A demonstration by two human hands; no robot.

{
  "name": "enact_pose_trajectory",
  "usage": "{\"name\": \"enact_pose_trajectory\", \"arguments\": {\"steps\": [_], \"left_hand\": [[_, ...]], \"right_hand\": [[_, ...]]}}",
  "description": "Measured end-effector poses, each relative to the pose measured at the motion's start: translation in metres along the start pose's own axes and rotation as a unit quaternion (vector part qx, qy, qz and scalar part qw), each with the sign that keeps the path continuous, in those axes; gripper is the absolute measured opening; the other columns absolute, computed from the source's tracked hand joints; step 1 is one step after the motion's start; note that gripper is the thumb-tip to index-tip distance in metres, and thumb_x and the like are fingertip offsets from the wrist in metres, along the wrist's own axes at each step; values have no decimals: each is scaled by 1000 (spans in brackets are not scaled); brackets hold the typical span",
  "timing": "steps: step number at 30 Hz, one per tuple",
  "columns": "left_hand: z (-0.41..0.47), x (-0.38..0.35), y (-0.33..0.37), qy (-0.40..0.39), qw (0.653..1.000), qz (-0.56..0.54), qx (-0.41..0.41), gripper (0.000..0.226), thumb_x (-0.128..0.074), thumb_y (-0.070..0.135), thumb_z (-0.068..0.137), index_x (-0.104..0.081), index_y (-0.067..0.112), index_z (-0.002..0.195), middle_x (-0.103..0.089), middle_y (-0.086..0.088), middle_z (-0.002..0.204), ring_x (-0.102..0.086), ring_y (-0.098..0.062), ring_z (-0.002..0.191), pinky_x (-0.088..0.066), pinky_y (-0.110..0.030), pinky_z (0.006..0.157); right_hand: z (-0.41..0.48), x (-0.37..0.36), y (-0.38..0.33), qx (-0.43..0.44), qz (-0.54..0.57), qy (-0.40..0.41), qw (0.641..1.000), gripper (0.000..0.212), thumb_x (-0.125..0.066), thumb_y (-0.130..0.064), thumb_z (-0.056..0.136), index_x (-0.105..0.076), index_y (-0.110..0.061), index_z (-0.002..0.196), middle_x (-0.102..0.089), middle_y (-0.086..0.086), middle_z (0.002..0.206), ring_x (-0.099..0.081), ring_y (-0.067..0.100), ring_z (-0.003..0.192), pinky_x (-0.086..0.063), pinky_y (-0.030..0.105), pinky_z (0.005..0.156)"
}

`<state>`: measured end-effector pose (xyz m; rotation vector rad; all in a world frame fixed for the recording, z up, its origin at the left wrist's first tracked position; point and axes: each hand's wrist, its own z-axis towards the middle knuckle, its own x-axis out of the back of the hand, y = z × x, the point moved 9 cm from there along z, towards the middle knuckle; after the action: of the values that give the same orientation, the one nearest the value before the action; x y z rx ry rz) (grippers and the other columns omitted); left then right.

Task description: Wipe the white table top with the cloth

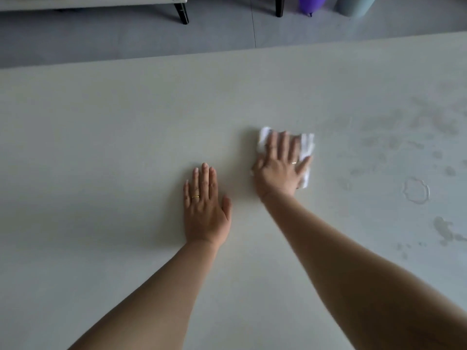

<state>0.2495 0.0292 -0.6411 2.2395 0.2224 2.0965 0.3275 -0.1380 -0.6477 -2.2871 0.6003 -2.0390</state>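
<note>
Grey floor tiles (214, 34) run across the top of the frame, and below them the white surface (101, 135) fills nearly everything else. Right hand (280, 168), just right of centre: its grip is spread flat, fingers splayed and palm down, pressing the white cloth (307, 145) against the surface rather than closing around it. The cloth is crumpled and blurred, showing past the fingertips above and along the hand's right edge. A ring (294, 162) sits on one finger. Left hand (206, 205), lower and just left of centre: grip open, palm flat on the bare surface with fingers together and thumb out, holding nothing; it wears a gold ring (195, 197). The two hands lie near each other but apart. Toward the right edge of the frame, wet patches and a ringed puddle (416, 190) mark the surface. At the top edge stand dark furniture legs (182, 12), a purple object (312, 3) and a pale blue-grey container (355, 5).
</note>
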Motion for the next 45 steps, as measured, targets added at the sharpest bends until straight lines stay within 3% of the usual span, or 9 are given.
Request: {"name": "enact_pose_trajectory", "arguments": {"steps": [6, 8, 13, 15, 20, 22, 29, 38, 45], "left_hand": [[-1, 3, 0, 8, 1000, -7, -14, 63, -26, 39, 92, -35, 4, 143, -34, -15, 150, -30, -30, 140, -25, -48, 114], [1, 3, -2, 3, 1000, -17, -15, 65, -26, 39, 90, -32, 4, 144, -29, -14, 152, -26, -30, 142, -21, -47, 114], [14, 10, -1, 15, 999, -29, -32, 66, -26, 41, 91, -25, 5, 147, -22, -13, 155, -19, -28, 144, -14, -42, 118], [28, 14, -6, 28, 999, -31, -23, 67, -24, 41, 91, -23, 4, 147, -21, -14, 155, -19, -28, 144, -12, -41, 117], [72, 23, -2, 55, 997, -44, -12, 68, -24, 44, 93, -29, 2, 145, -27, -17, 153, -24, -31, 142, -15, -43, 116], [89, 21, 3, 53, 998, -43, -17, 69, -26, 48, 93, -26, 4, 146, -23, -14, 155, -20, -28, 144, -13, -42, 117], [116, 2, 21, 36, 999, -28, -10, 71, -28, 53, 95, -17, 8, 149, -13, -9, 158, -9, -24, 146, -5, -39, 119], [114, 6, 22, 42, 998, -37, -7, 65, -35, 41, 94, -25, 6, 147, -21, -11, 156, -17, -25, 145, -10, -39, 118], [115, 2, 21, 33, 999, -31, -2, 68, -40, 39, 92, -21, 7, 149, -16, -10, 157, -13, -24, 146, -7, -38, 117]], "right_hand": [[-24, -10, -57, 339, -78, -32, 937, 55, -31, -44, 96, -17, -34, 148, -18, -3, 157, -12, 21, 146, -4, 49, 114], [11, 4, -23, 301, -80, -21, 950, 55, -34, -41, 96, -16, -35, 148, -17, -3, 158, -9, 19, 146, -7, 48, 114], [70, 24, 46, -45, -22, -1, 999, 61, -27, -35, 94, -4, -33, 150, 1, -4, 160, 8, 19, 146, 7, 52, 115], [60, 16, 18, -62, 0, 4, 998, 62, -30, -34, 93, -6, -30, 150, 0, -1, 160, 8, 22, 146, 9, 56, 113], [11, -17, -81, 319, -69, -46, 944, 58, -28, -45, 95, -9, -35, 149, -8, -5, 159, 0, 20, 146, 9, 48, 113], [30, -8, -65, 371, -105, -39, 922, 56, -30, -44, 97, -11, -35, 149, -11, -6, 159, -4, 18, 146, 0, 44, 115], [114, 26, 33, -32, -18, 4, 999, 58, -25, -35, 95, -5, -34, 150, 1, -6, 159, 8, 17, 146, 9, 50, 115], [89, 4, -55, 329, -99, -30, 939, 57, -32, -43, 96, -10, -37, 148, -11, -6, 159, -3, 17, 146, -3, 48, 115], [152, 16, -18, -10, -21, 2, 1000, 59, -26, -36, 95, -6, -31, 150, 1, -3, 160, 9, 22, 146, 9, 55, 112]]}}
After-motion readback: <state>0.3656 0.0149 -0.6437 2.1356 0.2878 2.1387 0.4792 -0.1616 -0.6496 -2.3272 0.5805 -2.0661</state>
